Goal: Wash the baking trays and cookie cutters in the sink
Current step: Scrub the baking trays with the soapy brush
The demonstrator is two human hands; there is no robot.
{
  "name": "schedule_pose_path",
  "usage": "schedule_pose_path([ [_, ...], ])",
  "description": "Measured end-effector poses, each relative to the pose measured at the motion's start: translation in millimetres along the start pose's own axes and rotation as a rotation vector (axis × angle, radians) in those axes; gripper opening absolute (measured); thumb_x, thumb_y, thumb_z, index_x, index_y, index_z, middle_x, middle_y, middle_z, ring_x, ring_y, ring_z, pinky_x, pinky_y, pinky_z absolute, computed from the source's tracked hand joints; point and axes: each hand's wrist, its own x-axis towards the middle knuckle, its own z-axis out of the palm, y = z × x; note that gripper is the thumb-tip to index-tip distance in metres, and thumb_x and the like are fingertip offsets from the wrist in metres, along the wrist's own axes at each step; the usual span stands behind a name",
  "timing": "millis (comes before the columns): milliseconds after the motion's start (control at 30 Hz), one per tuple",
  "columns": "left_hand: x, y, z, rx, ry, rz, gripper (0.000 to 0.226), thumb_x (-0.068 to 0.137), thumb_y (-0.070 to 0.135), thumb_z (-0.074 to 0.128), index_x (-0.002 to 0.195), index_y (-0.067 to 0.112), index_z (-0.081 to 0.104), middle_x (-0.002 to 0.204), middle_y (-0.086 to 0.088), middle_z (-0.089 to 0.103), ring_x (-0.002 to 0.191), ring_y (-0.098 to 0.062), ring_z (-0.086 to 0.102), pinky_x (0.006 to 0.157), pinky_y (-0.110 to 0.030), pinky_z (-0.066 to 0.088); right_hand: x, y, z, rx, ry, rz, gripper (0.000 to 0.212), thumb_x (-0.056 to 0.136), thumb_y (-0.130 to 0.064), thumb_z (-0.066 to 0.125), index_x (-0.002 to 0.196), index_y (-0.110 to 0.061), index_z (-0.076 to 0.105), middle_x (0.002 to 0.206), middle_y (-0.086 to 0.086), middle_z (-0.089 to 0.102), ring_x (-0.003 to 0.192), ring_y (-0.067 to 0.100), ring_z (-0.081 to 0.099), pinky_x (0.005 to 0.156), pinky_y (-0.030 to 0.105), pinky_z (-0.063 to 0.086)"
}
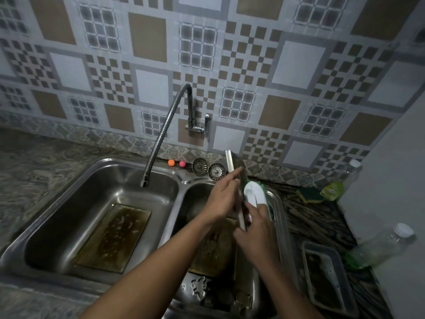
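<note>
Steel sink (69,199): left hand (220,199) steadies tray (236,171), right grip (255,229) holding brush (254,194).

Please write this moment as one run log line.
left hand: steadies upright tray | right hand: scrubs with brush | place: right basin

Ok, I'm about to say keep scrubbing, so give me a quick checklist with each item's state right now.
1. Tray held on edge over the right basin by left hand: ok.
2. Brush gripped by right hand, against the tray: ok.
3. Water running from faucet: cannot tell.
4. Other trays done: not ok, one in the left basin looks greasy.
5. Cookie cutters washed: cannot tell.
</note>
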Motion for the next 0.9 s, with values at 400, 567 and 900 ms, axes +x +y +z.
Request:
schedule_pose_path([
  [400,-33.2,-73.7,-122.9,0.514,0.064,-0.001,0.016,0.082,0.023,0.069,0.088,0.037,0.065,0.107,0.006,0.059,0.103,-0.008,0.056,0.098,-0.028,0.046,-35.9,-58.1,48.8,0.461,0.313,0.393,0.032,0.093,-0.009,0.057,0.124,-0.016,0.063,0.122,0.009,0.063,0.114,0.022,0.059,0.099,0.037,0.047],
  [567,-45.9,-101.7,-212.8,0.507,0.170,-0.134,0.027,0.091,0.007,0.061,0.115,0.019,0.067,0.118,0.001,0.057,0.111,-0.014,0.055,0.101,-0.025,0.042,-48.4,-116.6,110.3,0.526,0.253,0.437,0.030,0.095,-0.012,0.057,0.121,-0.027,0.062,0.121,-0.005,0.063,0.114,0.015,0.059,0.102,0.042,0.047],
  [900,-62.5,-141.7,-375.5,0.657,0.111,-0.412,0.050,0.097,0.015,0.054,0.143,0.029,0.044,0.136,-0.002,0.053,0.121,-0.020,0.053,0.097,-0.036,0.047,-31.6,-180.2,239.4,0.310,-0.115,0.358,0.011,0.089,-0.020,0.066,0.094,-0.025,0.057,0.102,-0.001,0.062,0.095,0.013,0.058,0.075,0.024,0.045],
])
